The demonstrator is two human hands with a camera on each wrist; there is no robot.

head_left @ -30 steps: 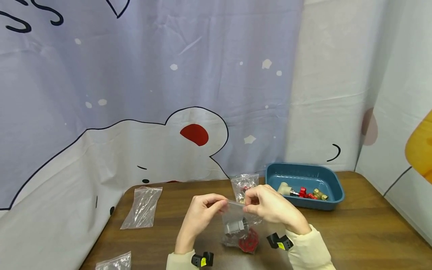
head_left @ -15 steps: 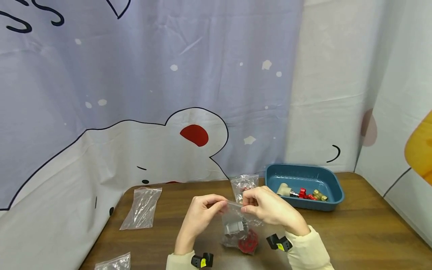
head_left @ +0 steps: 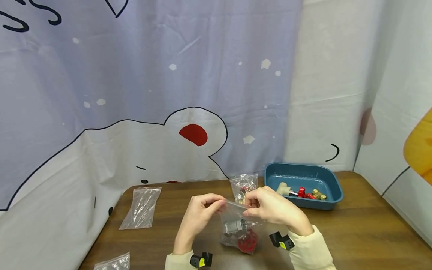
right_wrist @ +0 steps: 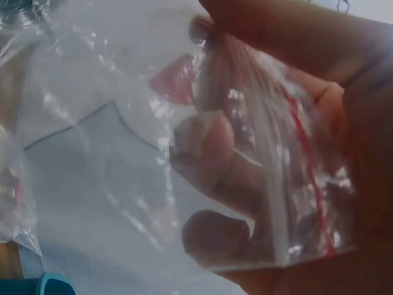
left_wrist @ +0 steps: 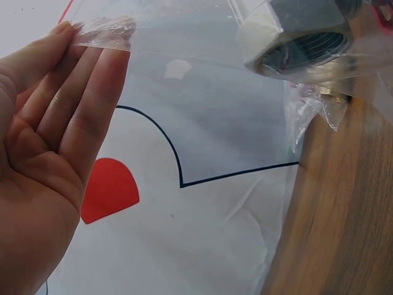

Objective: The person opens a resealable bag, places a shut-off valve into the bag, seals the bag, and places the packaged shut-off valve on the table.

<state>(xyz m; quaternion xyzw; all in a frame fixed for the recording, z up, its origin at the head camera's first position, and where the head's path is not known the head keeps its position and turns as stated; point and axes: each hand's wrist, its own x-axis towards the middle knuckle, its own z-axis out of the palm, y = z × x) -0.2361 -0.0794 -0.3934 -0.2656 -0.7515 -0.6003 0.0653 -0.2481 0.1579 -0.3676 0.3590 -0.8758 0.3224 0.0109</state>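
Observation:
A clear zip-lock bag (head_left: pixel 231 215) hangs between both hands above the table. Inside it are a grey metal threaded fitting (head_left: pixel 235 227) and a red handwheel (head_left: pixel 248 242); whether they are joined is hard to tell. My left hand (head_left: pixel 197 217) pinches the bag's top left corner between thumb and fingers. At the right part of the top edge, my right hand (head_left: pixel 273 208) pinches the plastic. The right wrist view shows the bag's red seal line (right_wrist: pixel 310 172) crossing that hand's fingers. In the left wrist view the fitting's threaded opening (left_wrist: pixel 301 52) faces the camera.
A blue tray (head_left: pixel 303 204) at the back right holds a beige fitting, a red-handled valve and a brass piece. Another filled bag (head_left: pixel 243 183) stands behind the hands. Flat clear bags (head_left: pixel 141 208) lie on the left of the wooden table (head_left: pixel 371 232). A printed curtain (head_left: pixel 202 75) hangs behind.
My right hand's fingertips have shifted slightly along the bag's top edge, first left, then back right. The left hand stays at its corner, and the bag hangs nearly as before.

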